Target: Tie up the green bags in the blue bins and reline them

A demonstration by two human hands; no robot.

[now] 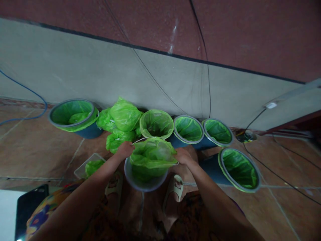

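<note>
Between my feet stands a bin with a pale rim (146, 188). A green trash bag (152, 152) is stretched above it, its lower part hanging inside. My left hand (125, 149) is closed on the left side of the bag's mouth, where a white drawstring shows. On the right side, my right hand (182, 156) grips the bag's edge, with a bit of white string beside the fingers. Just behind the bag stands another bin lined with green (156, 124). Several filled green bags (125, 115) are heaped to the left of it.
Lined bins stand along the wall at left (74, 128) and right (188, 129), (217, 132). Another lined bin (239, 170) leans at right. A clear container (81, 170) holds green bags at left. Cables (278, 182) cross the tiled floor and hang down the wall.
</note>
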